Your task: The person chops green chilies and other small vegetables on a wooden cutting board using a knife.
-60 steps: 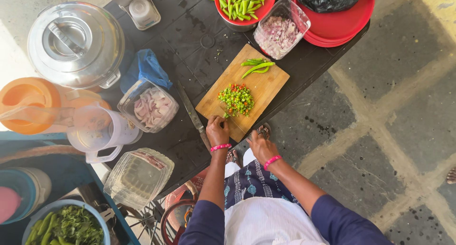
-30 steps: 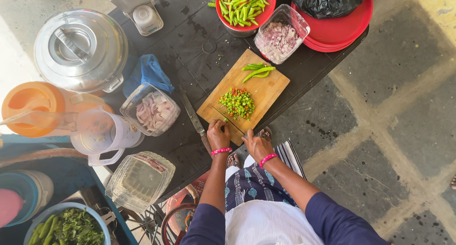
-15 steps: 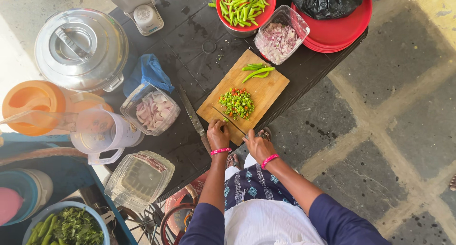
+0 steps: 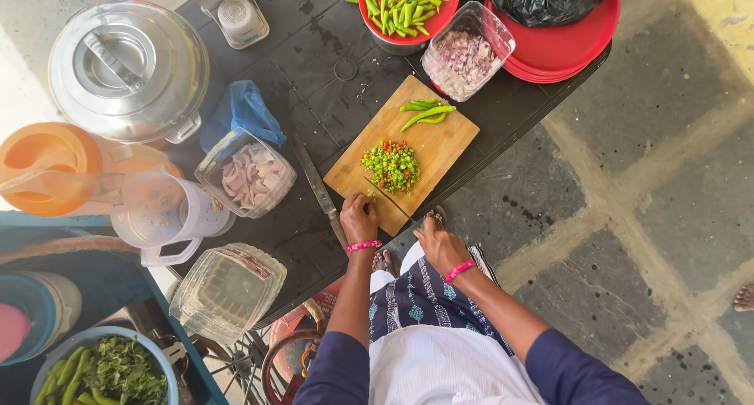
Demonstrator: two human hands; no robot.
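Left hand (image 4: 359,217) curled on near edge of cutting board (image 4: 440,146), grip contents unclear. Right hand (image 4: 440,244) closed on knife (image 4: 393,204) beside chopped chillies (image 4: 391,165). Far half of board open.

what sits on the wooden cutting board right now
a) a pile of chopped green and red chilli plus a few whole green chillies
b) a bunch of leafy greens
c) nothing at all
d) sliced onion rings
a: the cutting board carries a heap of chopped chilli near its middle and whole green chillies at its far end.

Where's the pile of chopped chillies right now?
The chopped chillies sit mid-way on the wooden cutting board, just beyond the left hand, with whole green chillies at the board's far end.
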